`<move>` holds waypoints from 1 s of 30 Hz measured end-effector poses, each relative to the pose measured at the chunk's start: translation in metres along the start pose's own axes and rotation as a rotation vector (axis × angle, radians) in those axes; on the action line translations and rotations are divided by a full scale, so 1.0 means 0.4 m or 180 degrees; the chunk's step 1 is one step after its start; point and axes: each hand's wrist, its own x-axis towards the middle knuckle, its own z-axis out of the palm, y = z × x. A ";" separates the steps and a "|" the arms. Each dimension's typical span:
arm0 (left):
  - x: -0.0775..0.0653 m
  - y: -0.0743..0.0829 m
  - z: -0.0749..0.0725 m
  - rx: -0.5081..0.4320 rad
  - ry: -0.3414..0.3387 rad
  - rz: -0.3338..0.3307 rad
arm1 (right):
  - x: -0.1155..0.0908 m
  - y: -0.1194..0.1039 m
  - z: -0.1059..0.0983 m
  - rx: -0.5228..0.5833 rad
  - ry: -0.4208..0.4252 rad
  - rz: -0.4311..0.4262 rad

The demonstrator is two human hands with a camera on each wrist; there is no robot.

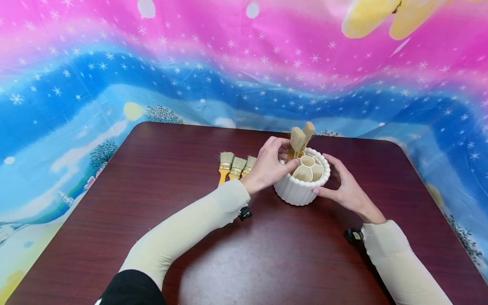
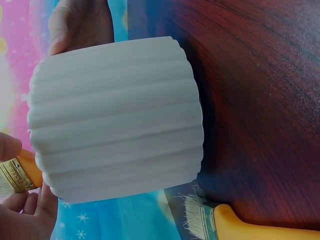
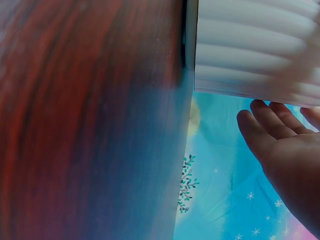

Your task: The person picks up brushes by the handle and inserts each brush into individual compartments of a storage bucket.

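Observation:
A white ribbed pot (image 1: pixel 299 192) with a beaded rim and a divided insert stands on the table. My left hand (image 1: pixel 268 163) is at its left rim and pinches a paintbrush (image 2: pixel 20 174), bristles up, whose orange handle goes down behind the pot's rim. Beside it a second paintbrush (image 1: pixel 309 128) stands bristles up in the pot. My right hand (image 1: pixel 345 186) holds the pot's right side, thumb at the front and fingers farther back. In the right wrist view its fingers (image 3: pixel 272 120) touch the ribbed wall. Both handles' lower ends are hidden.
Several paintbrushes with orange handles, one of them a left-end paintbrush (image 1: pixel 225 163), lie on the dark red table (image 1: pixel 160 169) left of the pot, partly behind my left hand. A patterned pink and blue cloth (image 1: pixel 228 76) hangs behind the table.

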 end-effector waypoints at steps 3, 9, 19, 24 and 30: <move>-0.002 0.000 0.000 0.0025 -0.0022 -0.0009 | 0.000 0.000 0.000 -0.0003 0.0001 -0.0005; -0.004 -0.004 0.001 0.0149 -0.0016 0.0049 | 0.001 0.001 0.000 0.0021 0.0006 -0.0032; -0.009 -0.013 0.000 0.0537 0.0078 0.0064 | 0.000 0.005 -0.001 -0.0033 0.0027 -0.0067; -0.012 -0.018 0.000 0.0504 0.0050 -0.0013 | -0.001 0.005 -0.001 -0.0056 0.0028 -0.0042; -0.016 -0.027 -0.001 0.0467 0.0050 -0.0053 | -0.001 0.001 0.001 -0.0062 0.0014 -0.0026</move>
